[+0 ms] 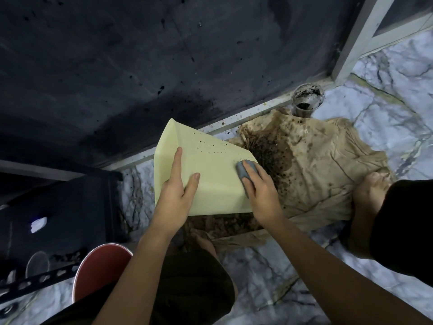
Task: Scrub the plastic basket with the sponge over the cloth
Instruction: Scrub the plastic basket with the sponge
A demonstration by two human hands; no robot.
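Observation:
A pale yellow plastic basket (pixel 210 165) is held upside down and tilted over a beige cloth (pixel 323 165) on the floor. Dark specks dot the basket near its far edge. My left hand (pixel 174 195) lies flat on the basket's near left side and steadies it. My right hand (pixel 260 186) presses a grey sponge (pixel 243 171) against the basket's right edge. The cloth is stained brown and strewn with dark dirt beside and under the basket.
A clear cup (pixel 307 99) with dark residue stands at the cloth's far edge by a dark wall. A red stool (pixel 98 268) and a black metal rack (pixel 46 231) are at lower left. My bare foot (pixel 372 188) rests on the cloth's right side.

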